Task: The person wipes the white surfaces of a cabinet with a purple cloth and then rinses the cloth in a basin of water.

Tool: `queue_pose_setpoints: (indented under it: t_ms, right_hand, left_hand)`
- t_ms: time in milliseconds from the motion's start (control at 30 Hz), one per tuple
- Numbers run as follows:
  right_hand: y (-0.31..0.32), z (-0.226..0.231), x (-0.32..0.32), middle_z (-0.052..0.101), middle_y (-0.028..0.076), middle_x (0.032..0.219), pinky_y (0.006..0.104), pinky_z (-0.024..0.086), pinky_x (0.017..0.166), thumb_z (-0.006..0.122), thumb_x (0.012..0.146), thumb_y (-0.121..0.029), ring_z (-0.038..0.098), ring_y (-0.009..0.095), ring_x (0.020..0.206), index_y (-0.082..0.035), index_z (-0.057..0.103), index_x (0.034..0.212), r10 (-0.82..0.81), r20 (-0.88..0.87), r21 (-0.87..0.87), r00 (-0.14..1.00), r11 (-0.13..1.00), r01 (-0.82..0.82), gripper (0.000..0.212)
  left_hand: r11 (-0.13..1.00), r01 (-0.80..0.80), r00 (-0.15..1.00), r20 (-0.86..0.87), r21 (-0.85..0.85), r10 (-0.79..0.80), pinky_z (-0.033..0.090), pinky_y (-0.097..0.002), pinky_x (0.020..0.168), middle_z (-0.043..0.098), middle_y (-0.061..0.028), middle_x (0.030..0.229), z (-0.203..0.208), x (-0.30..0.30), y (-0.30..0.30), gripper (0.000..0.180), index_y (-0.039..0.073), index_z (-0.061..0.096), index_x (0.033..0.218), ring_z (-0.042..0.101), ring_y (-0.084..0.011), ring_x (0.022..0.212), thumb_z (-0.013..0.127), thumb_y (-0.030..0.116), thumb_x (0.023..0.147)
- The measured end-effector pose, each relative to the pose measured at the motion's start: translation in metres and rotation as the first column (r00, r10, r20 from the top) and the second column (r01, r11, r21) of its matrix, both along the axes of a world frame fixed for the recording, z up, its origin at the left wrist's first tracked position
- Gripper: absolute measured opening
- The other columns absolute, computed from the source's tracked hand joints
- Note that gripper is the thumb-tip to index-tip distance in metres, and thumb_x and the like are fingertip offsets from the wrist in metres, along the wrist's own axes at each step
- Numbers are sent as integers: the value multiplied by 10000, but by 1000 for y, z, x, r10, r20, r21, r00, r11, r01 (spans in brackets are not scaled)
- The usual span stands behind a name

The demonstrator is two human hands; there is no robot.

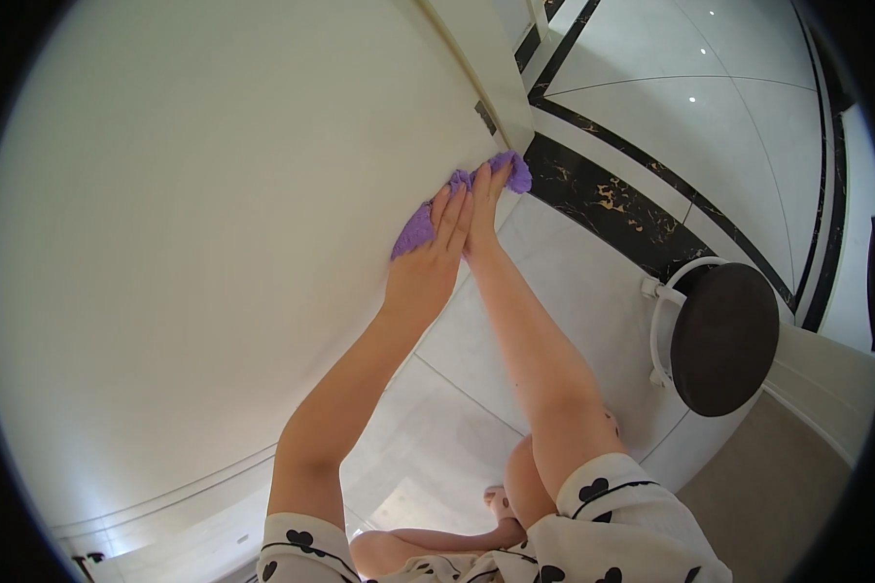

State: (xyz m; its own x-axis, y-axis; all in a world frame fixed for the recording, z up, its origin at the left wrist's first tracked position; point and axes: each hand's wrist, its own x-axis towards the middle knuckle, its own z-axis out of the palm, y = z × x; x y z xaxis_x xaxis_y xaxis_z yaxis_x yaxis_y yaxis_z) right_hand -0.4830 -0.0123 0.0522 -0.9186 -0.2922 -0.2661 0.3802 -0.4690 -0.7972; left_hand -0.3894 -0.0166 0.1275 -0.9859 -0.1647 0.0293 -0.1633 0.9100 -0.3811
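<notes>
Head view: the left hand [436, 255] lies flat, fingers extended and together, pressed on a purple cloth [420, 228] against a large white panel [214, 243] that fills the left and centre of the picture. The right hand [483, 212] is placed just beside the left hand, fingers also extended, with its fingertips on the upper part of the same cloth near the panel's right edge. Neither hand is clenched around the cloth; both hold it by flat pressure against the surface, palms toward the panel. The cloth is bunched, showing above and to the left of the fingers, with one lobe at the right end beyond the right fingertips; it sits at the panel's right margin, close to a narrow vertical trim strip [481, 58]. Both forearms rise from the lower edge, bare, with short white sleeves [608, 505] patterned in dark heart shapes. Below the arms is a glossy white tiled floor [651, 97] with a black veined border band [612, 209]. To the right stands a round dark stool seat [724, 335] on a white frame. A bare knee and foot show near the bottom centre.
</notes>
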Motion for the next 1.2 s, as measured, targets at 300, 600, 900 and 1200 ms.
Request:
queue_pose_setpoints:
  t_ms: [300, 600, 900, 1200]
  right_hand:
    - [-1, 94, -5, 99, 238, 1507, 499, 50, 1123, 366, 952, -238, 99, 437, 1376, 1, 151, 1447, -55, -568, 89, 821, 988, 127, 591]
    - [-13, -20, -1, 155, 248, 1491, 459, 102, 1130, 339, 978, -267, 141, 393, 1382, 35, 198, 1426, -122, -504, 174, 855, 955, 239, 558]
    - [-8, -144, -30, 33, 161, 1538, 320, 48, 1144, 320, 993, -357, 26, 261, 1425, 16, 76, 1454, -33, 62, 93, 998, 995, 27, 641]
    - [7, -36, 8, -23, 258, 1507, 502, 8, 1115, 388, 952, -239, 4, 437, 1387, 41, 55, 1442, 87, -609, 162, 789, 987, 16, 655]
  left_hand:
    - [968, 131, 863, -506, 212, -6, 339, -474, 1016, 299, -277, 1419, 30, 16, 8, 665, -38, 261, 1410, 270, -484, 1309, 448, -126, 778]
    - [800, 192, 945, -328, 568, 7, 285, -472, 1060, 343, -233, 1409, -32, 31, 11, 674, -38, 373, 1360, 268, -481, 1313, 396, -168, 699]
    - [489, 48, 991, -101, 871, 83, 173, -437, 1122, 284, -198, 1452, -107, 1, 11, 696, 27, 288, 1419, 221, -399, 1359, 372, -111, 742]
    - [403, 410, 789, -540, 818, 292, 169, -453, 1101, 231, -216, 1479, -101, 40, 22, 585, -89, 223, 1404, 199, -389, 1367, 412, 65, 873]
